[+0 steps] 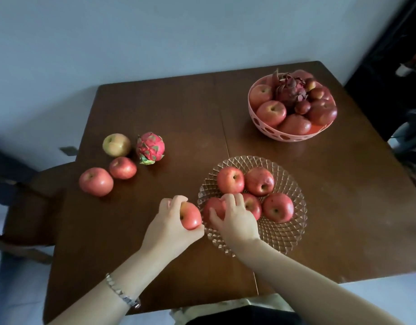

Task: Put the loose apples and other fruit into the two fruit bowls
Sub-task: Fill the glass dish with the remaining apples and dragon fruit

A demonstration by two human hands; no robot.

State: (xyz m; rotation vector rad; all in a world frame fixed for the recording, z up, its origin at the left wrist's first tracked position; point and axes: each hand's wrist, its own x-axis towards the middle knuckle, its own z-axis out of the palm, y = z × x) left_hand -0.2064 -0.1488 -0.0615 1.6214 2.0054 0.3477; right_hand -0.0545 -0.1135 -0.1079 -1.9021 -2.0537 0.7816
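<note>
My left hand (170, 221) grips a red apple (191, 216) just left of the clear glass bowl (286, 235). My right hand (235, 218) rests inside that bowl, its fingers around another red apple (215, 207). Several more apples lie in the glass bowl. The pink perforated bowl (268, 127) at the back right is heaped with apples and a dark dragon fruit (290, 90). Loose on the table's left side are a yellowish apple (116, 144), a pink dragon fruit (150, 147) and two red apples (122, 167) (96, 181).
The brown wooden table (169, 109) has a seam down its middle. A dark chair (30, 207) stands at its left edge, dark clutter at the far right. A pale wall lies behind.
</note>
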